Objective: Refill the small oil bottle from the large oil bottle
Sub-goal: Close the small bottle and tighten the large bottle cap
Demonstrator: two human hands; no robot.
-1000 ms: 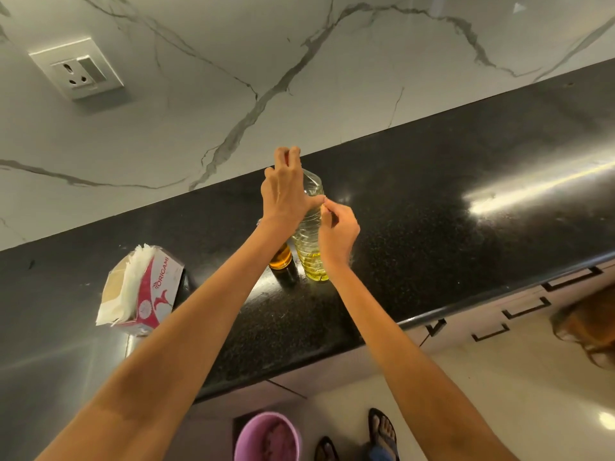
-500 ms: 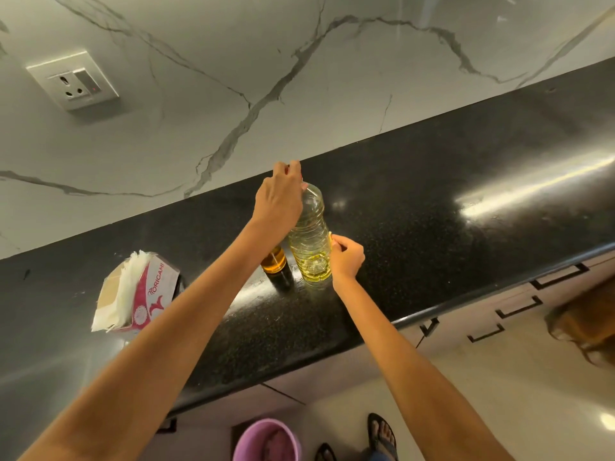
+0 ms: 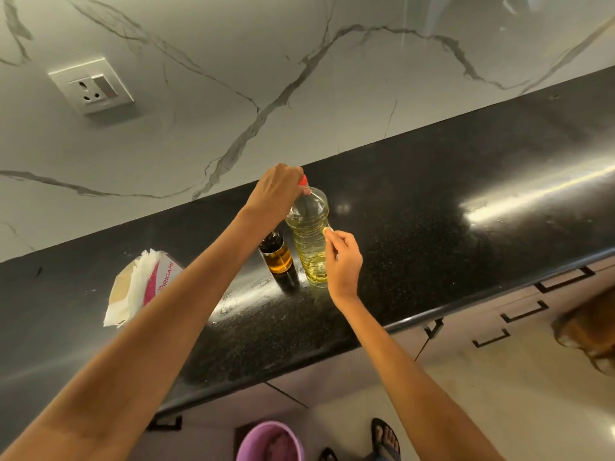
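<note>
The large clear oil bottle (image 3: pixel 309 241) stands upright on the black counter (image 3: pixel 432 234), about half full of pale yellow oil. My left hand (image 3: pixel 276 191) grips its red cap (image 3: pixel 303 180) from above. Just left of it, touching or nearly so, stands the small oil bottle (image 3: pixel 276 256) with amber oil and a dark top. My right hand (image 3: pixel 344 257) is at the large bottle's right side, its fingertips pinching a small yellowish piece (image 3: pixel 325 230) against or beside the bottle wall.
A torn tissue box (image 3: pixel 143 287) lies on the counter to the left. A wall socket (image 3: pixel 93 86) sits on the marble backsplash. Drawer handles (image 3: pixel 525 312) run below the counter's edge. On the floor are a pink bucket (image 3: pixel 269 442) and sandalled feet (image 3: pixel 384 437).
My right hand dropped from near the bottle's neck to its side. My left hand stayed on top of the large bottle, and the red cap now shows beside its fingers.
</note>
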